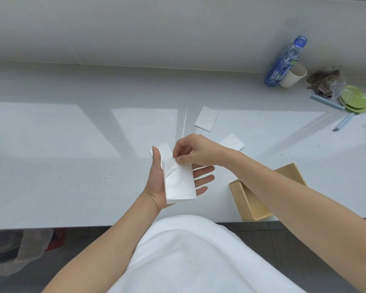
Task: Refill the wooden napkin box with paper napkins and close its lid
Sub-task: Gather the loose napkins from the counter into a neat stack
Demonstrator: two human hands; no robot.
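Observation:
A folded white paper napkin lies flat on the upturned palm of my left hand, whose fingers are spread. My right hand pinches the napkin's top edge between thumb and fingers. The wooden napkin box stands open at the counter's front edge on the right, partly hidden by my right forearm; its inside looks bare where visible. More napkins lie on the counter: one farther back, one behind my right wrist, one behind my left hand. No lid is visible.
At the back right stand a blue plastic bottle and a paper cup, with a crumpled cloth, green plates and two pale blue sticks. A wall runs behind the grey counter.

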